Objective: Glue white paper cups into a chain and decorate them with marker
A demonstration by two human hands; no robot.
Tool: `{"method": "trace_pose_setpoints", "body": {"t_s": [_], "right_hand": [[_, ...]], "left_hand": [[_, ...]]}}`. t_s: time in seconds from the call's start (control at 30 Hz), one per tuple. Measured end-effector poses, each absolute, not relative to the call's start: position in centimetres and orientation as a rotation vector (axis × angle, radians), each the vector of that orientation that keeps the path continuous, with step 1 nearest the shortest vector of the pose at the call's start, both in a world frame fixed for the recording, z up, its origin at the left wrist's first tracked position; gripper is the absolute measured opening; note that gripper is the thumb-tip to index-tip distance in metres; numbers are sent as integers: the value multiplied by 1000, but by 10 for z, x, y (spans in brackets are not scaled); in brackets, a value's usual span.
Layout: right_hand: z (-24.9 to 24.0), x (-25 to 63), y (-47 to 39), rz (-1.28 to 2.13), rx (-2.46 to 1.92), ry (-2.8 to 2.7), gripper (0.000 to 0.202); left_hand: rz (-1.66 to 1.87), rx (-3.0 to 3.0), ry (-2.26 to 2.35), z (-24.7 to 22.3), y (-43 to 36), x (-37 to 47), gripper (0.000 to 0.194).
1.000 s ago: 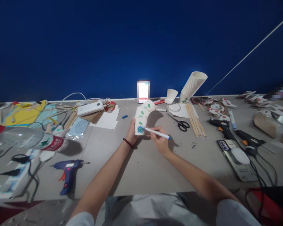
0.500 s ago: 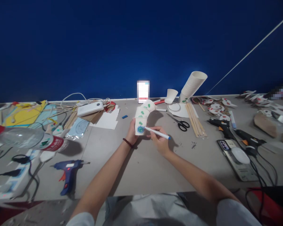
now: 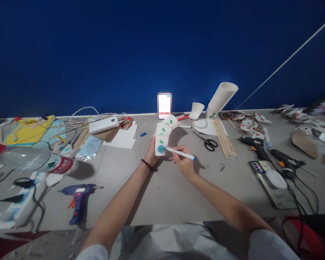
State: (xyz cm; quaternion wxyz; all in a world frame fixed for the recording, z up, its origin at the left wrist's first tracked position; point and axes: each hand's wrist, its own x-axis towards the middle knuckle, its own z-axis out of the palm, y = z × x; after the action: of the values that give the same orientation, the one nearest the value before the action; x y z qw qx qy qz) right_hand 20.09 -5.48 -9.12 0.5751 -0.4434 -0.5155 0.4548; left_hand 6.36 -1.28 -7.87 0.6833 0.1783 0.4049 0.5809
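Observation:
My left hand (image 3: 151,152) is closed around the lower end of a curved chain of white paper cups (image 3: 162,131), joined one into another and marked with green spots. A blue-and-green ringed circle shows on the nearest cup. My right hand (image 3: 184,161) grips a white marker (image 3: 181,154) with a blue end; its tip is at the cup, just right of the circle. Beyond the cups lie a small blue cap (image 3: 143,134) and another white marker (image 3: 185,126). Black scissors (image 3: 209,144) rest to the right of my right hand.
On the left are a blue glue gun (image 3: 78,200), a plastic bottle (image 3: 35,160) on its side and a power strip (image 3: 24,202). A tall cup stack (image 3: 222,99), wooden sticks (image 3: 224,139), black glue guns (image 3: 285,162) and a phone (image 3: 276,191) occupy the right.
Both hands and the cup chain hold nearly the same place. The marker tip has shifted very slightly. At the far right, a blurred pale shape over the brown pieces is gone.

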Motion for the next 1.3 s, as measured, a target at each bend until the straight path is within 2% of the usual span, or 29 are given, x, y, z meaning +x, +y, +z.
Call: {"method": "trace_pose_setpoints", "body": {"t_s": [0.4,1.3], "right_hand": [[-81,202,-56,1049,-1129,-1239,45],[-87,203,-56,1041,-1081,-1237,37]], "left_hand": [[1288,361,918,-75,-14,64,49],[1282,393,924,-77,-13,63,50]]}}
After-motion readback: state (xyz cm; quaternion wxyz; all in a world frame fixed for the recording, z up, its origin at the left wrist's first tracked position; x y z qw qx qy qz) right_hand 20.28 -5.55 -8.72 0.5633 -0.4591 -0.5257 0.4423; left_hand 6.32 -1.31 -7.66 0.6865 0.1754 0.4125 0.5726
